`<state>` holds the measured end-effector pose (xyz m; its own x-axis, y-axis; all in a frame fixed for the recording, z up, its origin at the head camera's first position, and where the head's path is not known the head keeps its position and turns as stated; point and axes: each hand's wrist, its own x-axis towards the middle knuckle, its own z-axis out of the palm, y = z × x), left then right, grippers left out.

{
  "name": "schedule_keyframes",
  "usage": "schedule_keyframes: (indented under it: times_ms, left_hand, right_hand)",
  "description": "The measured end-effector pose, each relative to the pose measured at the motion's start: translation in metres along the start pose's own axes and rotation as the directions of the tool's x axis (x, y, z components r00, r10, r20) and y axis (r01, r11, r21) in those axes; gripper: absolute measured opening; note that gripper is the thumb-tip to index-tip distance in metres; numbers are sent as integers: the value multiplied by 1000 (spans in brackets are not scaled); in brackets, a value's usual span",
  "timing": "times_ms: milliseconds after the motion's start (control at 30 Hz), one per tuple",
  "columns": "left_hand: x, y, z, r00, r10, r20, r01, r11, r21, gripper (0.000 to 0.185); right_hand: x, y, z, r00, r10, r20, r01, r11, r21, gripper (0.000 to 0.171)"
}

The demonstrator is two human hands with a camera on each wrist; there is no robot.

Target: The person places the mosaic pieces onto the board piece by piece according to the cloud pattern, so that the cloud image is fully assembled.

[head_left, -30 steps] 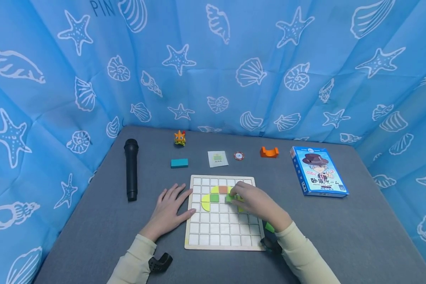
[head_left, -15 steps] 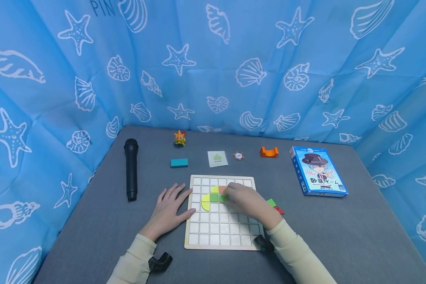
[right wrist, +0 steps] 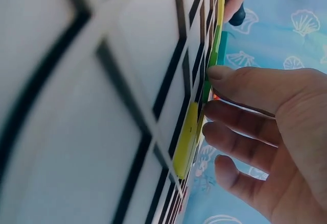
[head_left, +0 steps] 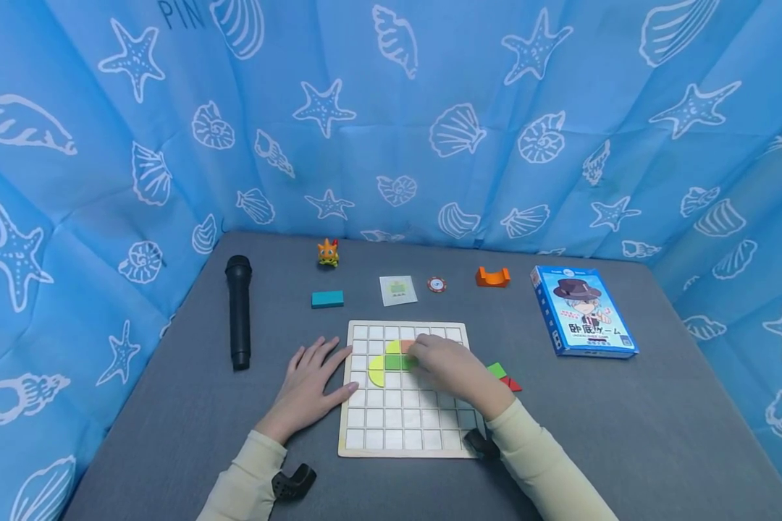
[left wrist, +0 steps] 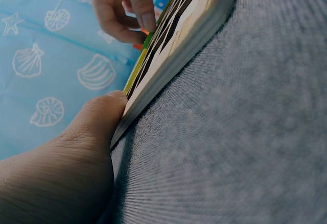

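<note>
Several coloured tiles (head_left: 393, 359) on gridded board (head_left: 404, 427), right hand (head_left: 448, 367) pinching green tile (head_left: 408, 363), left hand (head_left: 309, 383) flat, fingers relaxed

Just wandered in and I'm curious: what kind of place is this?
Probably a small tabletop recording booth: a grey table walled in by a blue seashell-print cloth, holding a puzzle grid board and a black microphone.

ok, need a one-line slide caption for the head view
Right hand sets a green tile on the grid board; left hand rests flat against its edge.
</note>
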<state>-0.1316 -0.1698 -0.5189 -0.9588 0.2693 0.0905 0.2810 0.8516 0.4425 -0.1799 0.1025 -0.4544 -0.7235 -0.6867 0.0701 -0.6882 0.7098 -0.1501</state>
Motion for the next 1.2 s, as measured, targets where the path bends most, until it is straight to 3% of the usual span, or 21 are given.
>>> schedule_keyframes:
  times_ms: [433, 1200]
  left_hand:
    - [1, -1, 1, 1000, 23, -15, -23, 1000, 6, 70]
    - [1, 0, 0, 1000, 3, 7, -3, 1000, -1, 69]
  right_hand:
    - [-1, 2, 0, 1000, -6, 2, 6, 1000, -31, 20]
    - [-11, 7, -7, 1000, -1, -21, 2, 1000, 27, 20]
